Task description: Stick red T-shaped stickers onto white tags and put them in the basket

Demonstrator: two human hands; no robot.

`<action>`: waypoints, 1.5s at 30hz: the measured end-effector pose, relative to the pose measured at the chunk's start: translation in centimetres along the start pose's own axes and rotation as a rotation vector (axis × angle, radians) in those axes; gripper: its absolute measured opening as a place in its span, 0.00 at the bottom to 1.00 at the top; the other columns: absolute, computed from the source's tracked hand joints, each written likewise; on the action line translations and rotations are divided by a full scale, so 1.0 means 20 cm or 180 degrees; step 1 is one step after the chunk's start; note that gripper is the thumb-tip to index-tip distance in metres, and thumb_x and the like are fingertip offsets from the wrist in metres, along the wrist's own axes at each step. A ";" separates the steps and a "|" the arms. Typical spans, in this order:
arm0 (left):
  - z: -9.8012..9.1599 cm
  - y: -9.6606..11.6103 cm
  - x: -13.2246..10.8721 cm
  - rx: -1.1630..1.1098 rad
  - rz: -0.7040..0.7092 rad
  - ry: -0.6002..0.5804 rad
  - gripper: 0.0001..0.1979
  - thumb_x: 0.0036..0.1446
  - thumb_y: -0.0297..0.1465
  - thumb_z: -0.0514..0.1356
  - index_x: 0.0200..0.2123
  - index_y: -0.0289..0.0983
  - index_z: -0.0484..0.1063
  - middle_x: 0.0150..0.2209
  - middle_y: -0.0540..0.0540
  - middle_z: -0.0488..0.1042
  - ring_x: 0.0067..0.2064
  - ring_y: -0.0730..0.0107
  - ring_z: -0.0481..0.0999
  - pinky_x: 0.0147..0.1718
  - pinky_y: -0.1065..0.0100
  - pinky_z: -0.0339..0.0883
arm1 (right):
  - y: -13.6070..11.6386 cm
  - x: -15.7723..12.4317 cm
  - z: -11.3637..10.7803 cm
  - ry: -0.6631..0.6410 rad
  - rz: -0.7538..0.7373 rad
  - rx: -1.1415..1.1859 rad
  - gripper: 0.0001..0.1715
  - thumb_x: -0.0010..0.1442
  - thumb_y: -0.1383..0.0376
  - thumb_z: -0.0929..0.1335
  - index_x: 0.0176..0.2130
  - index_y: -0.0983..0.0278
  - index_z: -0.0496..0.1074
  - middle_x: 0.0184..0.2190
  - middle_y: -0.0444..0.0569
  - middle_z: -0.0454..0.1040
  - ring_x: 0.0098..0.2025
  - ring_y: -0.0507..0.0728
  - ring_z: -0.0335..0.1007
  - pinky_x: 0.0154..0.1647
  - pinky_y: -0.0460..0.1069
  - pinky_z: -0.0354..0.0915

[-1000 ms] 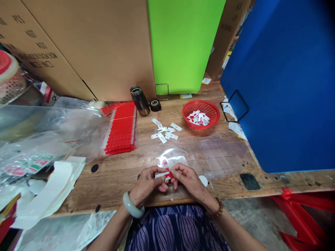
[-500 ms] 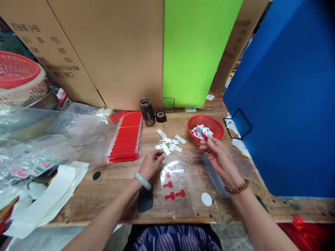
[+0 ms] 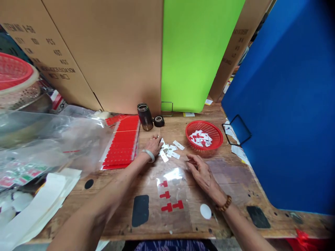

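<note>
My left hand (image 3: 154, 144) reaches forward onto a small pile of white tags (image 3: 170, 149) on the wooden table; its fingers curl down over the pile's left edge. Whether it grips one is hidden. My right hand (image 3: 200, 170) lies low over the table with fingers spread and nothing in it, just in front of a red basket (image 3: 217, 139) holding several red-and-white pieces. Between my arms lies a clear plastic sheet (image 3: 174, 198) with several red T-shaped stickers (image 3: 171, 206) on it.
A stack of red sticker sheets (image 3: 121, 144) lies left of the tags. A dark metal cup (image 3: 145, 116) and a tape roll (image 3: 158, 121) stand at the back. Crumpled clear bags (image 3: 47, 139) and white backing paper (image 3: 39, 205) fill the left. Blue panel (image 3: 288, 104) walls the right.
My hands parted from a piece held near my body. The right hand went out to the red basket and has come back empty. The left hand reached forward to the white tags.
</note>
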State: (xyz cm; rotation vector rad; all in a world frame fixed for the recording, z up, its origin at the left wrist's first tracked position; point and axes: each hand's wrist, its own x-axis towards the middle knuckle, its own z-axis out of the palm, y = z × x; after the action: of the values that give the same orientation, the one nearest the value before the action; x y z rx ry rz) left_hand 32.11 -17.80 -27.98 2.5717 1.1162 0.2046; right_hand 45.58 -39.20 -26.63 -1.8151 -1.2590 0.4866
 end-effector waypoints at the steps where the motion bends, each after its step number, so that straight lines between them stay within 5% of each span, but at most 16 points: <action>1: 0.01 0.01 -0.02 0.0072 0.0006 -0.0005 0.16 0.59 0.32 0.51 0.50 0.37 0.65 0.53 0.38 0.66 0.54 0.57 0.64 0.51 0.60 0.56 | 0.00 0.01 0.00 -0.0005 -0.0054 -0.0086 0.17 0.59 0.66 0.61 0.48 0.66 0.67 0.44 0.54 0.71 0.44 0.58 0.68 0.46 0.54 0.64; 8: 0.02 0.10 -0.24 0.0326 -0.0092 0.0111 0.17 0.59 0.33 0.51 0.51 0.34 0.64 0.52 0.34 0.66 0.52 0.55 0.67 0.49 0.59 0.58 | -0.03 0.21 0.07 -0.0299 -0.0708 -0.1414 0.21 0.61 0.72 0.56 0.53 0.70 0.62 0.46 0.56 0.68 0.49 0.57 0.62 0.52 0.50 0.58; 14: -0.03 0.09 -0.30 0.0176 -0.0141 0.0282 0.14 0.59 0.31 0.51 0.46 0.34 0.68 0.46 0.36 0.71 0.47 0.57 0.71 0.46 0.59 0.62 | -0.05 0.34 0.13 -0.0527 -0.0558 -0.2030 0.23 0.60 0.74 0.55 0.53 0.72 0.62 0.44 0.58 0.69 0.45 0.59 0.62 0.49 0.51 0.57; 19: -0.06 0.09 -0.41 -0.0088 -0.0204 0.0595 0.18 0.59 0.31 0.51 0.52 0.33 0.64 0.55 0.35 0.66 0.55 0.57 0.66 0.52 0.58 0.60 | -0.11 0.39 0.16 -0.0739 -0.0390 -0.2470 0.21 0.61 0.76 0.54 0.50 0.76 0.64 0.42 0.62 0.70 0.45 0.60 0.64 0.48 0.53 0.58; 26: -0.03 0.13 -0.66 -0.1040 -0.0134 0.0991 0.16 0.57 0.31 0.55 0.48 0.34 0.68 0.52 0.35 0.70 0.54 0.57 0.68 0.52 0.55 0.62 | -0.17 0.46 0.21 -0.1218 -0.0430 -0.2711 0.17 0.62 0.62 0.64 0.49 0.69 0.66 0.44 0.52 0.70 0.44 0.57 0.69 0.44 0.56 0.66; 31: -0.02 0.12 -0.80 -0.1774 -0.0397 0.1024 0.16 0.56 0.33 0.55 0.47 0.34 0.70 0.50 0.36 0.70 0.49 0.59 0.73 0.47 0.57 0.66 | -0.20 0.48 0.20 -0.1146 -0.0300 -0.2616 0.18 0.62 0.61 0.65 0.49 0.68 0.66 0.45 0.52 0.69 0.43 0.56 0.69 0.43 0.56 0.68; 35: -0.05 0.13 -0.89 -0.2371 -0.0808 0.0838 0.17 0.55 0.35 0.57 0.45 0.33 0.71 0.42 0.38 0.76 0.41 0.62 0.76 0.42 0.61 0.69 | -0.21 0.44 0.13 -0.0901 -0.0271 -0.2237 0.14 0.61 0.72 0.63 0.47 0.72 0.67 0.39 0.56 0.72 0.42 0.59 0.70 0.43 0.54 0.66; 41: -0.04 0.22 -0.97 -0.3800 -0.1341 0.0355 0.19 0.50 0.38 0.62 0.43 0.33 0.72 0.39 0.41 0.77 0.37 0.64 0.77 0.37 0.66 0.70 | -0.27 0.12 0.14 -0.0647 -0.0294 -0.1053 0.29 0.56 0.74 0.59 0.57 0.64 0.54 0.36 0.47 0.71 0.31 0.50 0.69 0.31 0.44 0.67; 45: -0.01 0.29 -0.99 -0.4407 -0.1320 0.0076 0.18 0.49 0.38 0.63 0.42 0.34 0.74 0.37 0.43 0.78 0.38 0.65 0.77 0.40 0.67 0.69 | -0.31 -0.17 0.26 -0.0631 0.0555 0.2026 0.24 0.51 0.67 0.66 0.48 0.60 0.60 0.28 0.38 0.65 0.23 0.48 0.66 0.24 0.44 0.66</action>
State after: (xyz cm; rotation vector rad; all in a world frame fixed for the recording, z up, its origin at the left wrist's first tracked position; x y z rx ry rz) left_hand 22.54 -35.92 -25.78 1.1063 0.9369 0.6239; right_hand 37.02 -39.24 -24.94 -1.3535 -0.9249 1.0537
